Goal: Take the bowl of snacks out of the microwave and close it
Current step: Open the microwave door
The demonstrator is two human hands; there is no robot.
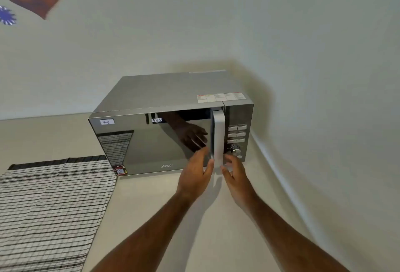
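Bowl of snacks: unseen behind the shut microwave (171,124) door. Both hands, left (194,176) and right (234,176), hang spread and empty beside the handle (218,135). A hard yank might drag the microwave across the worktop (173,206).

Left hand (195,174) and right hand (237,177): both bare, forearms bare to frame edge, no sleeves, rings or watch.

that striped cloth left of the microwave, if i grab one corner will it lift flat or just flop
The striped cloth will probably flop: it lies limp on the counter with a lengthwise crease, so it looks like thin fabric. It is likely light, and may slide on the smooth surface if pushed rather than lifted.
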